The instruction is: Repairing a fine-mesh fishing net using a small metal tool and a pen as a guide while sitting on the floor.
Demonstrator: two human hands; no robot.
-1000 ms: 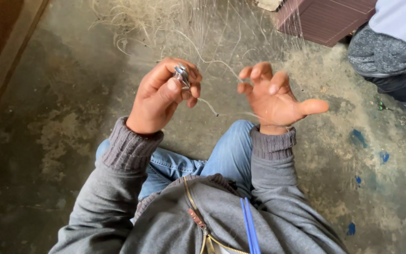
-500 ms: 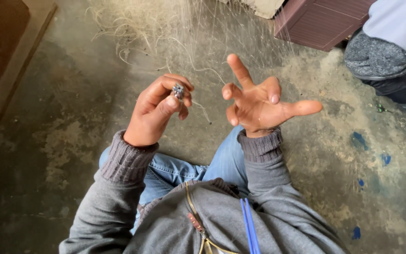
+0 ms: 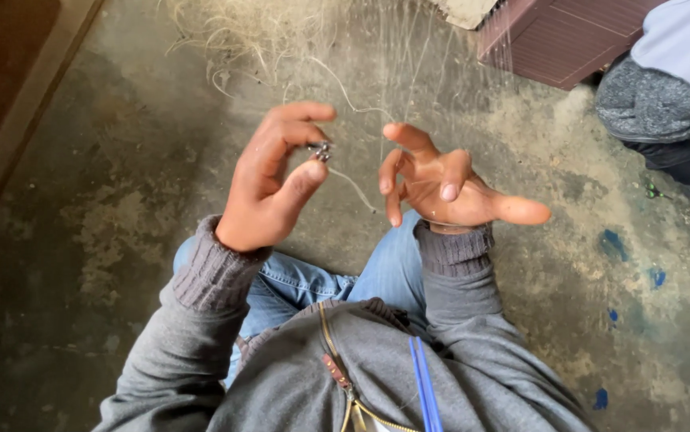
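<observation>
A small metal clip [image 3: 320, 150] was pinched in the left hand [image 3: 269, 188]; the right hand [image 3: 449, 188] was spread, empty. The fine netting [image 3: 361, 64] could be snagged.

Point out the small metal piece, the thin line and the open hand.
small metal piece [image 3: 320, 150], head view, its shiny middle between fingertips.
thin line [image 3: 354, 186], head view, the pale strand between the hands.
right hand [image 3: 449, 192], head view, its palm.

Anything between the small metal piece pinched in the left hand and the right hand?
Head view: only a thin pale thread trailing from the small metal piece.
</observation>
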